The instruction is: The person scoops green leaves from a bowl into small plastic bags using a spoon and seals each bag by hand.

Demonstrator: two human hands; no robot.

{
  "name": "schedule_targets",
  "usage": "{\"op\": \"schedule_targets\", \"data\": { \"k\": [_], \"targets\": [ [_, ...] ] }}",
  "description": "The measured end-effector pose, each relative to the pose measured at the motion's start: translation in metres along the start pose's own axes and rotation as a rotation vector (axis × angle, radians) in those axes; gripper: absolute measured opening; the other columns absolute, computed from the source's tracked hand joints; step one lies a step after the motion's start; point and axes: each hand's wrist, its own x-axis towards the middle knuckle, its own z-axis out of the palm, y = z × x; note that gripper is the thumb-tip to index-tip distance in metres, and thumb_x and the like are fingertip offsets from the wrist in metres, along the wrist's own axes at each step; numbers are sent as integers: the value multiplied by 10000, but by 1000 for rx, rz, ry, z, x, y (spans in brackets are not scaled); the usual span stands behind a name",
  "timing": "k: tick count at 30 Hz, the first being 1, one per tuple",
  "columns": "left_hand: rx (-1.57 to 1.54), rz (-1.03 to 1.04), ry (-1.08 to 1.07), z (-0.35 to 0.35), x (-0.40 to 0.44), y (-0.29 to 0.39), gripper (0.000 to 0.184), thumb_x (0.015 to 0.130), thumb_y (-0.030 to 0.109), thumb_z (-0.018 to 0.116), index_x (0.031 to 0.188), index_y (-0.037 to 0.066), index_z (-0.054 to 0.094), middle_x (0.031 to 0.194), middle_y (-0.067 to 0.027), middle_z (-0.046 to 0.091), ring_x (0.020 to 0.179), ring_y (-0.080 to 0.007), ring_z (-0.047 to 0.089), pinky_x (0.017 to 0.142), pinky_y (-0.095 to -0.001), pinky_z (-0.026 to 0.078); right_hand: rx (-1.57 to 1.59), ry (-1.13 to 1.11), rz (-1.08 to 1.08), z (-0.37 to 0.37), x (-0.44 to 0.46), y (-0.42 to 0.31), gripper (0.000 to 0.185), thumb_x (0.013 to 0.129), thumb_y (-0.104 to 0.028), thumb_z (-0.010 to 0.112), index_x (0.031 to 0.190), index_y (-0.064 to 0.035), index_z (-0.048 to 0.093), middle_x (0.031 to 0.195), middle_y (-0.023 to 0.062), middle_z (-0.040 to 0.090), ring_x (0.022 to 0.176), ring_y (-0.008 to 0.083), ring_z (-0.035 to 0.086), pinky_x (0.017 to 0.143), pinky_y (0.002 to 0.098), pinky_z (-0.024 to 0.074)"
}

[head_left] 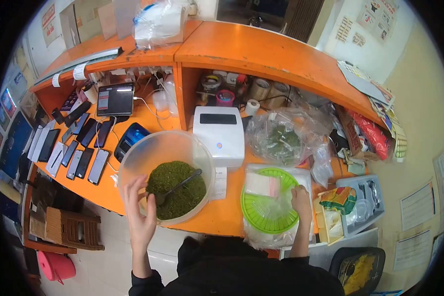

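Note:
A large translucent tub (pixel 128 153) stands at the table's front edge with finely crumbled green stuff (pixel 182 197) inside. A dark-handled scoop (pixel 185 181) lies in it. My left hand (pixel 139 202) is at the tub's near left side, thumb and fingers apart, holding nothing; whether it touches the wall I cannot tell. To the right, a bright green plastic basket (pixel 249 214) holds a stack of small clear bags (pixel 261 184) and a loose clear plastic bag (pixel 276 201). My right hand (pixel 301 201) is closed at the basket's right rim, its fingertips on the loose bag.
Several phones (pixel 98 166) and a tablet (pixel 115 100) lie left. Behind the tub are a white machine (pixel 218 135) and a blue-black device (pixel 131 142). Clear bags with green contents (pixel 283 140) sit behind the basket. A grey tray (pixel 375 209) stands right; an orange shelf (pixel 261 54) runs behind.

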Motion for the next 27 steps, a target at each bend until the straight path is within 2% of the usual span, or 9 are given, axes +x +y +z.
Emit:
{"op": "schedule_targets", "data": {
  "k": [2, 4, 6, 8, 10, 14, 20, 23, 27],
  "targets": [
    [-76, 32, -14, 1, -4, 4, 360, 773, -115, 488, 1106, 12, 537, 1007, -106, 535, 875, -190, 542, 751, -277, 455, -2, 178, -209, -15, 1, -37, 268, 863, -109, 496, 1091, 3, 582, 939, 202, 563, 825, 303, 577, 699, 363, 444],
    [-269, -29, -173, 9, -15, 11, 289, 791, -91, 512, 1064, -7, 552, 1033, -103, 547, 856, -165, 577, 732, -260, 476, 410, -12, -187, -51, -1, -112, 329, 889, -113, 475, 1201, -28, 537, 959, 138, 500, 848, 237, 513, 735, 296, 415],
    [-423, -82, -353, 23, -21, 26, 286, 808, -68, 523, 1086, -10, 547, 1050, -110, 551, 920, -166, 593, 758, -262, 494, 485, 37, -446, -50, -8, -164, 337, 898, -110, 463, 1217, -23, 527, 866, 88, 472, 812, 183, 474, 739, 260, 392],
    [-531, -169, -451, 37, -23, 56, 300, 811, -55, 544, 1110, -26, 544, 1081, -133, 554, 1003, -197, 591, 861, -289, 489, 790, -113, -550, -53, -26, -222, 363, 906, -135, 466, 1249, -20, 491, 954, 124, 468, 850, 220, 485, 778, 304, 400],
    [-605, -209, -292, 47, -27, 63, 297, 805, -71, 559, 1101, -58, 546, 1114, -143, 549, 992, -204, 594, 874, -289, 486, 921, -172, -634, -52, -33, -250, 417, 917, -165, 455, 1300, -3, 423, 985, 124, 459, 877, 215, 479, 791, 295, 394],
    [-726, -226, -171, 40, -30, 46, 311, 789, -98, 577, 1098, -80, 547, 1116, -142, 552, 992, -201, 587, 875, -292, 488, 1222, -346, -723, -48, -32, -264, 469, 935, -194, 427, 1341, 27, 348, 1038, 135, 439, 910, 222, 470, 824, 298, 388],
    [-707, -200, -27, 39, -31, 39, 272, 784, -103, 585, 1055, -84, 581, 1083, -146, 577, 966, -198, 595, 863, -290, 489, 1030, -184, -868, -44, -40, -271, 437, 926, -141, 433, 1316, 47, 368, 1164, 167, 420, 1051, 272, 465, 913, 328, 370],
    [-772, -242, 25, 42, -30, 45, 244, 796, -89, 590, 1040, -84, 596, 1045, -142, 601, 967, -191, 599, 846, -278, 497, 1066, -200, -832, -45, -42, -271, 424, 904, -94, 457, 1300, 43, 393, 1187, 173, 425, 1079, 287, 469, 922, 329, 376],
    [-670, -226, 57, 44, -31, 30, 189, 795, -67, 605, 982, -63, 635, 969, -124, 629, 905, -161, 605, 780, -259, 503, 1029, -160, -847, -47, -42, -270, 418, 852, -28, 528, 1258, 41, 452, 1154, 171, 450, 1010, 270, 517, 865, 313, 428]
  ]
}}
